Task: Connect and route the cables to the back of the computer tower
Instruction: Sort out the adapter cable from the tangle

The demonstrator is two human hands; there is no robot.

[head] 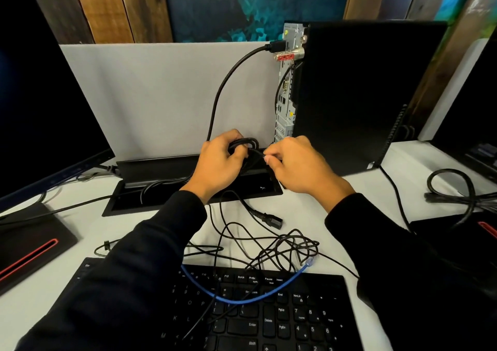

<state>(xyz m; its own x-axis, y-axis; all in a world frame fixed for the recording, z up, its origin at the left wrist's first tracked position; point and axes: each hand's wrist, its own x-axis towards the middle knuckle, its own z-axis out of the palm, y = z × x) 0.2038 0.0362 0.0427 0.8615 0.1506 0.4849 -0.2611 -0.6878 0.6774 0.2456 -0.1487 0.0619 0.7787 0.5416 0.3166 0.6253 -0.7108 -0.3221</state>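
Several cables: one thick black cable (226, 81) is plugged in near the top of the tower's rear panel; loose ones lie on the worktop (349, 243) in front of the tower.
Tower: the computer tower (371, 95) stands upright on the worktop, rear panel turned left, ports exposed.
Left hand: the left hand (220, 162) is curled round a bundled loop of the thick black cable, just left of the tower's base.
Right hand: the right hand (298, 165) pinches a strand of that bundle between thumb and fingertip, just in front of the tower's lower rear corner.
Power lead: a black power lead (269, 217) lies unplugged on the worktop, in front of the tower and nearer the person.
Blue cable: a thin blue network cable (242, 299) drapes over the keyboard (269, 323), well in front of the tower, its clear plug free.
Thin black cables: a tangle (271, 245) lies between the tower and the keyboard.
Handling, thick cable: judged stiff and springy; loops will tend to unwind, so grip the whole bundle firmly.
Handling, thin cables: judged light, limp and prone to snag; free one strand at a time.
Grip point: take each cable at the moulded plug body, not the cord, for insertion.
Fragility: the clear plug's clip is probably brittle; avoid side load.
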